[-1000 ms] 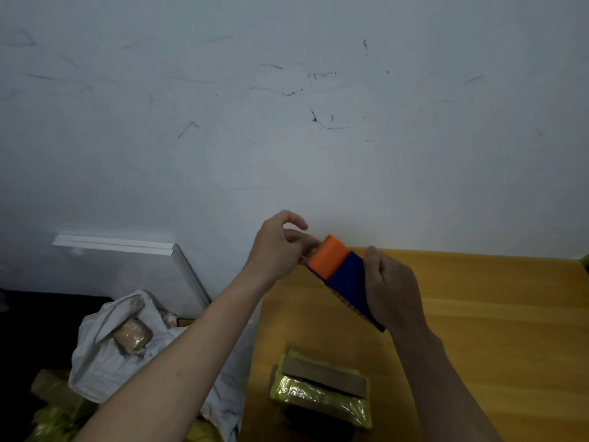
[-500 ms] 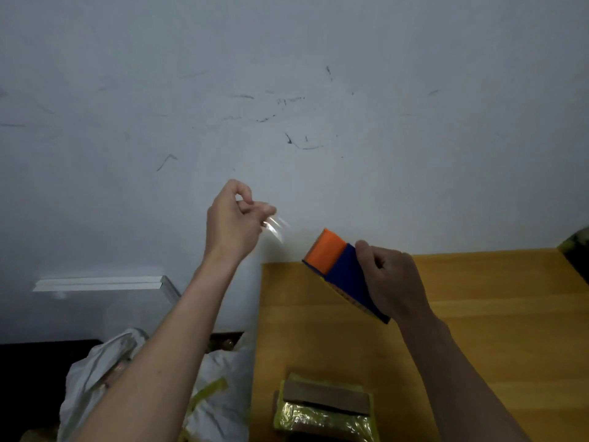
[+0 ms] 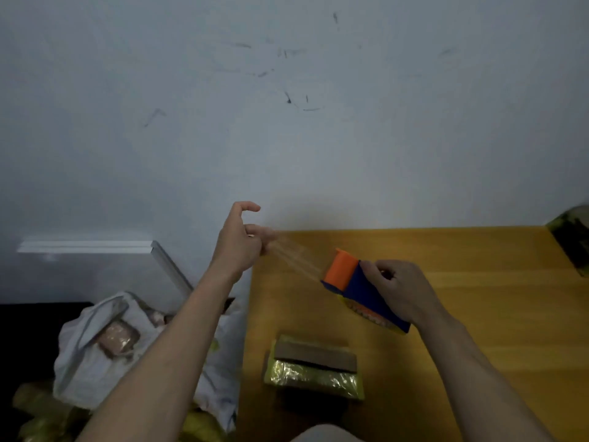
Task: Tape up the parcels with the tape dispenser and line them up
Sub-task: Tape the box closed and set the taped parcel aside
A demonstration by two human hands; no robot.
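Tape (image 3: 294,261) looks thin, sticky and floppy; left hand (image 3: 239,247) pinches its free end, right hand (image 3: 400,290) grips the light, rigid tape dispenser (image 3: 360,288) by its blue body.

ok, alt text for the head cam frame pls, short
The left hand pinches clear tape stretched from an orange-and-blue tape dispenser gripped by the right hand, above a wooden table. A yellow-wrapped parcel lies on the table below; a white bag sits off its left edge.
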